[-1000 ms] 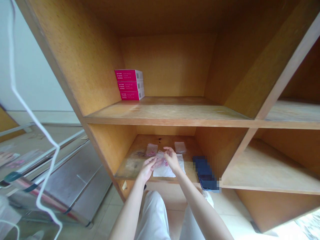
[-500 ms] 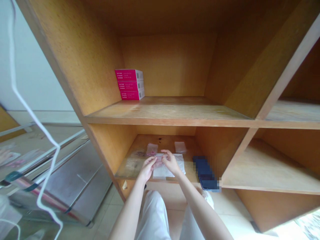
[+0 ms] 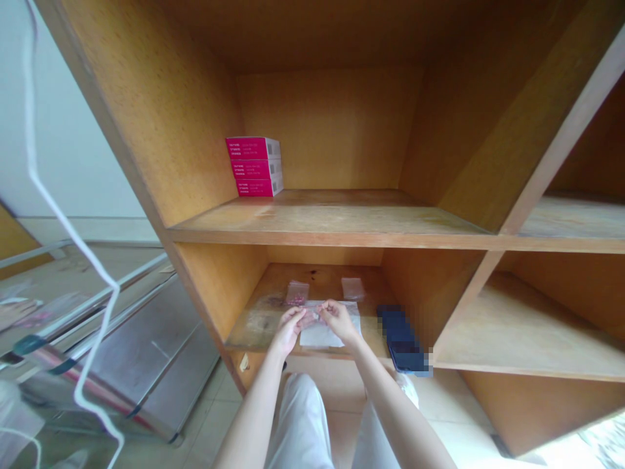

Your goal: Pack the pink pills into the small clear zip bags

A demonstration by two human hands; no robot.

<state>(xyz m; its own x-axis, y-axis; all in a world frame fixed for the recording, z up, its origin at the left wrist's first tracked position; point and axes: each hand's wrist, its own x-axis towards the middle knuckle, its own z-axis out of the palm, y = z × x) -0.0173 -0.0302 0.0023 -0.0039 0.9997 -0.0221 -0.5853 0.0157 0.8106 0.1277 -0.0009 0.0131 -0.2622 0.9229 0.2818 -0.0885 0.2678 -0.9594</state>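
My left hand (image 3: pixel 288 332) pinches a small clear plastic bag (image 3: pixel 309 317) with a pinkish tint. On the other side, my right hand (image 3: pixel 338 322) has its thumb and fingers pressed together at the bag's right edge; whether it grips the bag or a tiny thing is too small to tell. Both hands are over a white sheet (image 3: pixel 319 336) on the lower shelf. Just behind them lies a small zip bag with pink bits (image 3: pixel 297 294). Farther right is a stack of clear zip bags (image 3: pixel 352 288).
Three pink boxes (image 3: pixel 254 167) are stacked on the upper shelf (image 3: pixel 336 212). A dark, partly pixelated phone-like thing (image 3: pixel 403 339) lies at the lower shelf's right front. A white cable (image 3: pixel 73 241) hangs at left before a metal-framed cart (image 3: pixel 146 345). Another person's hand shows at far left.
My right hand's raised index finger has come down, and its fingers are now closed together at the small bag. My left hand stays nearly in place.
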